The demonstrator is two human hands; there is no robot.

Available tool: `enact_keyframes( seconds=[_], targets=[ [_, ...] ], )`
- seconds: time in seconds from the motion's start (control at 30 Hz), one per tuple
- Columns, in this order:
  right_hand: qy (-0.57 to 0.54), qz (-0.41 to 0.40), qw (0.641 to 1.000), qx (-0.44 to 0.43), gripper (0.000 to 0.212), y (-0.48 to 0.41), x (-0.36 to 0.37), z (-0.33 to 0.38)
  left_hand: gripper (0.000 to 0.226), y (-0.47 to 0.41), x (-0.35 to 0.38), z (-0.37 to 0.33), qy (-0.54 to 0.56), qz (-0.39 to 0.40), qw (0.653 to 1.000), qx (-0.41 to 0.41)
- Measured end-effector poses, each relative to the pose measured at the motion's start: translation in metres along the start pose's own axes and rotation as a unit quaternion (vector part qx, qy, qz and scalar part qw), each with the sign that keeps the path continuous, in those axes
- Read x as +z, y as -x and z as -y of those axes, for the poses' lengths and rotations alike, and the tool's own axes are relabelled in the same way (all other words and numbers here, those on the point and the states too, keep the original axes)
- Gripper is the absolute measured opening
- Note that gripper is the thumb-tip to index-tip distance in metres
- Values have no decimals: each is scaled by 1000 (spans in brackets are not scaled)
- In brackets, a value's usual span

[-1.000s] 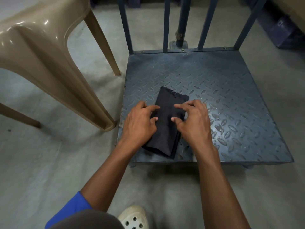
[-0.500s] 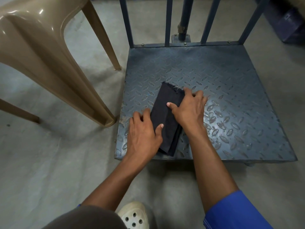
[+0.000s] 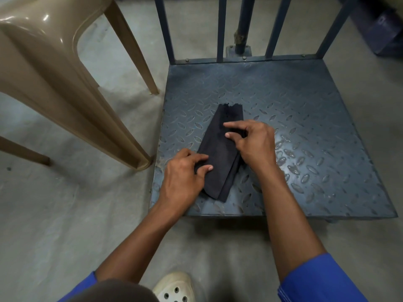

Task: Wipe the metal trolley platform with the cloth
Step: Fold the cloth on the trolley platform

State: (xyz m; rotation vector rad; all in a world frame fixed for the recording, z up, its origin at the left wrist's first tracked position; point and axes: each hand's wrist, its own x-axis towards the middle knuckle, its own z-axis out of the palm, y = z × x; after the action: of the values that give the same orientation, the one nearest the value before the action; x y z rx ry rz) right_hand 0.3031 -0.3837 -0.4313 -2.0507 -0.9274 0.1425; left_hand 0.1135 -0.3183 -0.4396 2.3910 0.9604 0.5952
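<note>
On the outer side of the left hand [image 3: 183, 179] stands a beige plastic chair [image 3: 54, 83], with one leg close to the platform's corner. The left hand pinches the near edge of the cloth [image 3: 220, 153] between thumb and forefinger. The dark cloth lies between the two hands, folded in a long strip and flat on the platform, and its frayed end is beyond the fingertips. The right hand [image 3: 255, 144] is on the far part of the strip, and its thumb and forefinger seem to nip a fold there. Beyond the right hand and on its outer side spreads the metal trolley platform [image 3: 327, 149], which has a raised tread pattern.

I judge that the step in hand is to shape the cloth into a pad, and that the wiping itself is not yet begun. To do it well, the layers should lie even. The frayed end is better tucked inside, because the tread can catch loose threads. A pad that fits under one palm allows firm pressure. The strokes should overlap and also reach the corners by the upright bars [image 3: 272, 25].
</note>
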Motion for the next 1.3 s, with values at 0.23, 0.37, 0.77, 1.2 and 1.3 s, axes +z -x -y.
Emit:
enact_keyframes(
  seconds=[0.23, 0.37, 0.77, 1.2, 1.3],
  targets=[
    [29, -80, 991, -108, 25, -15, 12, -19, 53, -5, 15, 6, -138, -9, 981, 134],
    [10, -98, 991, -88, 27, -31, 22, -16, 65, -21, 16, 12, -149, 29, 979, 137],
    [36, -24, 997, -66, 28, -97, -152, 171, 60, -68, -179, -133, -153, 103, 971, 154],
    [-34, 13, 995, -94, 24, -101, -340, 461, 74, -27, -479, -368, -88, 124, 982, -110],
    [-50, 42, 994, -88, 23, -108, -342, 502, 77, -26, -515, -373, -94, 103, 981, -133]
  ],
)
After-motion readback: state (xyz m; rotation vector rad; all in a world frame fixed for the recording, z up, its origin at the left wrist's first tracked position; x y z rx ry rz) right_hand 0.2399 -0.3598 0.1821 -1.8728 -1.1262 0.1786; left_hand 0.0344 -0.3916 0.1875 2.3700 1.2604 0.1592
